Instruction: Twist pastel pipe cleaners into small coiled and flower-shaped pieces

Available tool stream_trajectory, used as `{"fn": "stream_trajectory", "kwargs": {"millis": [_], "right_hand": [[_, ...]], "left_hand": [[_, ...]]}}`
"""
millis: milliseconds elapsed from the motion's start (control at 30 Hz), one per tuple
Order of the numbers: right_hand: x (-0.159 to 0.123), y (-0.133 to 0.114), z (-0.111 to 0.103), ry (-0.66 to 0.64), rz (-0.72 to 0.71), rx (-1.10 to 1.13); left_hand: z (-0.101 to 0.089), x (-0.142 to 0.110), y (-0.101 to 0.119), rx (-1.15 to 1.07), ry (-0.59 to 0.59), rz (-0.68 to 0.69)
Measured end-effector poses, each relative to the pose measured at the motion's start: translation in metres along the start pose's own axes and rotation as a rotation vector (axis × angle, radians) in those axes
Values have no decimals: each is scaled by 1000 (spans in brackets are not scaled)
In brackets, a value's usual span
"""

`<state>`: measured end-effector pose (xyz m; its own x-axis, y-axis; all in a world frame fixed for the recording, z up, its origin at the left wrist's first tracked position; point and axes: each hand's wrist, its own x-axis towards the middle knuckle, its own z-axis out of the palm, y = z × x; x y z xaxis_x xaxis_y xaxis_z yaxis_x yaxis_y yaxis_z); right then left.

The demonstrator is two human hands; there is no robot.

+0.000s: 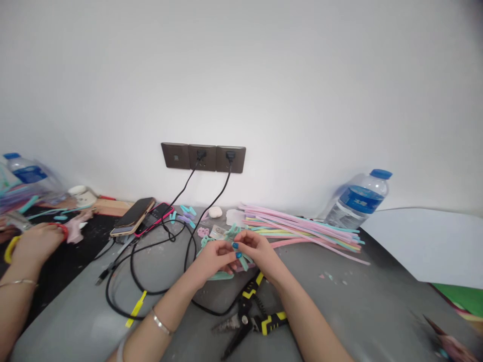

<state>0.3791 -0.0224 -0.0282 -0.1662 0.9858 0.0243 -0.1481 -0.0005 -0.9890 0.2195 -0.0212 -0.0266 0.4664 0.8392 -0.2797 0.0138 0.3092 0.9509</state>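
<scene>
My left hand (219, 258) and my right hand (255, 249) meet over the grey table, thumbs and fingertips pinched together. Between them is a mint-green pipe cleaner piece (243, 262), bent and partly hidden by the fingers. More mint-green and pink fuzzy pieces lie just behind and under the hands. Below the hands rest wire-stripping pliers (245, 320) with black and yellow handles, jaws apart. A bundle of pastel pipe cleaners (302, 227) lies behind my right hand. Pink twisted shapes (203, 232) and a white earbud case (215, 212) sit beyond my left hand.
Black cables (132, 266) loop left of my hands from the wall sockets (204, 158). Two phones (134, 216) lie behind them. A water bottle (358, 198) and white paper (426, 241) are at right. Another person's hand (39, 241) works at left; blurred scissors (433, 326) are lower right.
</scene>
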Motion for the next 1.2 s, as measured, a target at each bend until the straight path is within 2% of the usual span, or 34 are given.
{"fn": "stream_trajectory", "kwargs": {"millis": [167, 333, 467, 600, 733, 867, 1000, 1200], "right_hand": [[1, -1, -1, 5, 7, -24], [2, -2, -2, 19, -59, -109], [1, -2, -1, -20, -82, -106], [3, 1, -2, -37, -74, -55], [4, 3, -4, -25, -61, -48], [5, 4, -4, 16, -70, -18], [4, 6, -5, 2, -89, -11], [4, 5, -4, -15, -175, -96]], "left_hand": [[3, 1, 1, -103, 44, 16], [0, 2, 5, -191, 150, 117], [-1, 3, 5, -216, 207, 181], [-4, 2, 6, -154, 179, 204], [-10, 2, 10, 21, 140, 303], [-17, 3, 11, 201, 177, 385], [-19, 4, 10, 189, 207, 401], [-17, 5, 9, 178, 177, 413]]}}
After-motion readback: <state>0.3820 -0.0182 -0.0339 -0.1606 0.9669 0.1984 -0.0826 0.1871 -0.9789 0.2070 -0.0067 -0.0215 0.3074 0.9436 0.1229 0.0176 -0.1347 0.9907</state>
